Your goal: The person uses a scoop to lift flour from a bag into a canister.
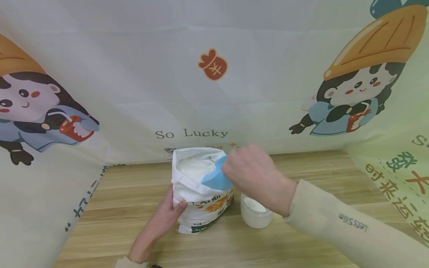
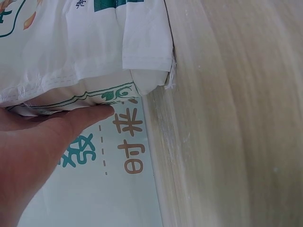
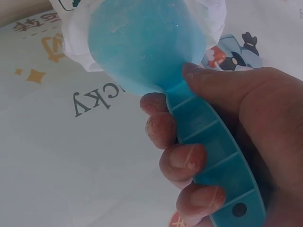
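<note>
A white flour bag [image 1: 204, 208] printed with wheat ears stands open on the table, full of white powder [image 1: 196, 167]. At its left side my left hand [image 1: 169, 210] holds it, the thumb on the front; the other fingers are mostly hidden. In the left wrist view, the same hand [image 2: 42, 151] lies against the bag [image 2: 80, 42]. My right hand [image 1: 253, 175] grips the ribbed handle of a blue scoop [image 3: 147, 42], its bowl tilted at the bag's mouth. Below that hand sits a round clear jar [image 1: 256, 219] with white powder inside, partly covered by the wrist.
The wood-grain table [image 1: 134, 193] meets a printed cloth backdrop [image 1: 151, 74] at the back and on both sides. My right sleeve [image 1: 345, 219] passes over the table's right part.
</note>
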The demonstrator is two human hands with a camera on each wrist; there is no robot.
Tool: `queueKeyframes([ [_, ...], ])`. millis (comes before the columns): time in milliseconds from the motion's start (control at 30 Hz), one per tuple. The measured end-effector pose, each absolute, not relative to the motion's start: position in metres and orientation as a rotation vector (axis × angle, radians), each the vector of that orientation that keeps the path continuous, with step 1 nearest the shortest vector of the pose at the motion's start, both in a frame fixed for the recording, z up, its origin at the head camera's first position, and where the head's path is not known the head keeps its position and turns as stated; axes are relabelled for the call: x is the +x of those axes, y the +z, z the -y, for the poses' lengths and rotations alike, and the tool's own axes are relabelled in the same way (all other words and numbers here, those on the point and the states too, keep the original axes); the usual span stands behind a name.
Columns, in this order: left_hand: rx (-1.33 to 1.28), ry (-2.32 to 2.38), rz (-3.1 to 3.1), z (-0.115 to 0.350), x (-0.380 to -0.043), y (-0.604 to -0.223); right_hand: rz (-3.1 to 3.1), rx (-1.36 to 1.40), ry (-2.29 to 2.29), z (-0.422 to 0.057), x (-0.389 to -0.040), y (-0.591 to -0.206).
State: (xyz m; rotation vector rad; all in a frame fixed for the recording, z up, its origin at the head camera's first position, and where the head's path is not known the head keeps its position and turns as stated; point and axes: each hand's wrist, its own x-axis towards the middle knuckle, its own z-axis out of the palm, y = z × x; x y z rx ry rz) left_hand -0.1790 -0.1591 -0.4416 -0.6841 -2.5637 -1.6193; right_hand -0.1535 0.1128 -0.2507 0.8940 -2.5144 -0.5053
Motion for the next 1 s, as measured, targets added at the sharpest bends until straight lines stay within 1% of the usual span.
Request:
queueKeyframes([
  [1000, -0.704, -1.604, 2.582, 0.160, -0.179, -0.439, 2.561, 0.925, -0.473, -0.104, -0.169, -0.265],
])
